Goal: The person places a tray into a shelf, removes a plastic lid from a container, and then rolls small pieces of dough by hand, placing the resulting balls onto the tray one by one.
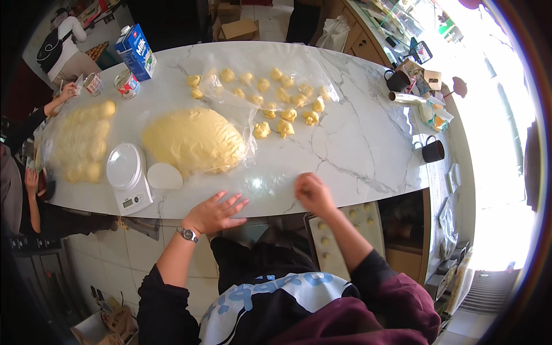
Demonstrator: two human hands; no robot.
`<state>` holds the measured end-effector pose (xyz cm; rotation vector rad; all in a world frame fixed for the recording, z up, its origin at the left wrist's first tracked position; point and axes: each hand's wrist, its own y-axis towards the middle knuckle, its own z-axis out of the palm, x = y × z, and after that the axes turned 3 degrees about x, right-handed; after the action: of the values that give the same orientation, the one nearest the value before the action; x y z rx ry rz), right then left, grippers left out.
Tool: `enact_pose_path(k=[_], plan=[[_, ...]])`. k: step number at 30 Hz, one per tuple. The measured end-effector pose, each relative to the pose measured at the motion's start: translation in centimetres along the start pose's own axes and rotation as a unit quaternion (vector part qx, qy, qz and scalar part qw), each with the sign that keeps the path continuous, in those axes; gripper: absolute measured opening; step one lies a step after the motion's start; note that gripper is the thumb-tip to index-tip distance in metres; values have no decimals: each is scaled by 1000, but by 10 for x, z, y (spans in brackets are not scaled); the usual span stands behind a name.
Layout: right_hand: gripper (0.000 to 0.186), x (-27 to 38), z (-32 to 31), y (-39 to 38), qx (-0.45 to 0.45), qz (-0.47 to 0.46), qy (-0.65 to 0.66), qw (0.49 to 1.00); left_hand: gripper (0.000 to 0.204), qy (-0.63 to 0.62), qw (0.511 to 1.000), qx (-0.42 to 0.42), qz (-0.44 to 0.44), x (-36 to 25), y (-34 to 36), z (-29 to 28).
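My left hand [214, 214] rests near the front edge of the marble table, fingers spread and holding nothing. Farther right, my right hand [313, 192] is curled closed over the tabletop, slightly blurred; whatever is in its fingers is hidden. Beyond my left hand lies a large mass of yellow dough [192, 138], partly under clear plastic. A round white scraper [165, 176] touches its near left side, next to a white kitchen scale [127, 172]. Small dough pieces [286, 128] sit farther back, several of them beneath a plastic sheet [270, 75].
Plastic covers dough balls [80, 141] at the left, where another person's hand [31, 181] shows. A blue carton [135, 53] and cans [127, 84] stand at the back left, black mugs [433, 150] at the right. Below the edge, a tray [345, 236] holds small dough balls.
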<state>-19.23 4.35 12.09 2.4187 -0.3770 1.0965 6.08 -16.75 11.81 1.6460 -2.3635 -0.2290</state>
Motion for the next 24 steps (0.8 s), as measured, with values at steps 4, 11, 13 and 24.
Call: enact_pose_path(k=[4,11,13,24], plan=[[13,-47,-44,36,-132,41,-218,966,14,-15,1000,-8,15,-4,9,5],[13,0,-7,8,-1,69,-28,997,14,-11,1000,-23,-11,-5,1,4],[14,-33,-34,-8,-46,109,-1,993,15,-7,1000,-16,1,-2,5,5],[26,-23,-35,-12,-26,72,-31,997,16,-4,1000,-9,-1,-2,3,1]])
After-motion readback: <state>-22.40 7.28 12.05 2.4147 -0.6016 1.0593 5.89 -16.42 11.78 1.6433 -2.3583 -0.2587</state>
